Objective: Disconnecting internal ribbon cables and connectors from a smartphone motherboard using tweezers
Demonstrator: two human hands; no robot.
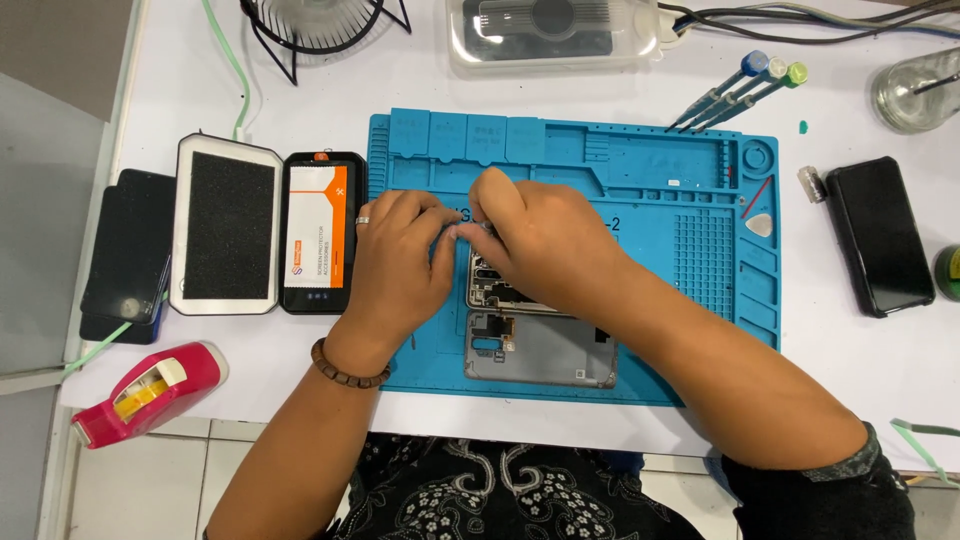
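An opened phone body (497, 292) lies on the blue repair mat (690, 230), its inner parts showing below my hands. A grey back cover (540, 352) rests just in front of it on the mat. My left hand (400, 255), with a ring and a bead bracelet, lies over the phone's upper left. My right hand (535, 240) covers the phone's top, its fingers pinched together against the left hand's fingertips. What the fingers pinch is hidden.
Left of the mat lie a black box with an orange and white card (321, 232), a white tray with black foam (226, 225) and a dark phone stack (130, 255). A pink tape dispenser (150, 390) sits front left. Screwdrivers (740, 90), a black phone (880, 235), a glass jar (915, 90).
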